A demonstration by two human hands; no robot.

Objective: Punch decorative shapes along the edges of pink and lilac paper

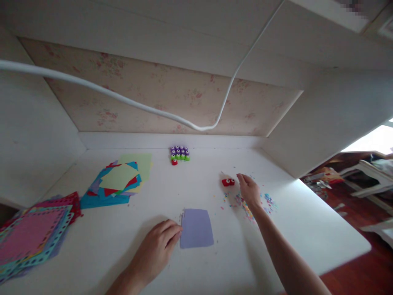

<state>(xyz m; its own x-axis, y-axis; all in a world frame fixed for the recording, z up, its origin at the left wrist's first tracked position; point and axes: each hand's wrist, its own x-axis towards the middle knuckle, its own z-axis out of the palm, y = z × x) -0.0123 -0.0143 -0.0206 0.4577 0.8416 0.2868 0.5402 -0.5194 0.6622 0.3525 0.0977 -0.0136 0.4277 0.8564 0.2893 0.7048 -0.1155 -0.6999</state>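
A square purple sheet of paper (pixel 197 229) lies flat on the white table in front of me. My left hand (pixel 158 246) rests at its left edge, fingers curled and the fingertips and thumb closed on that edge. Farther off to the right, my right hand (pixel 249 190) is just beside a small cluster of red craft punches (pixel 228 182), a little gap apart from them. Its fingers are pressed together and point away from me; whatever they may hold is hidden. Under and around this hand lie scattered bits of coloured paper (pixel 245 207).
Purple, green and red punches (pixel 180 154) stand in rows near the back wall. On the left are a pile of coloured paper sheets (pixel 118 184) and a stack of sheets with punched edges (pixel 37 233). A white cable (pixel 132 101) hangs across the view above the table.
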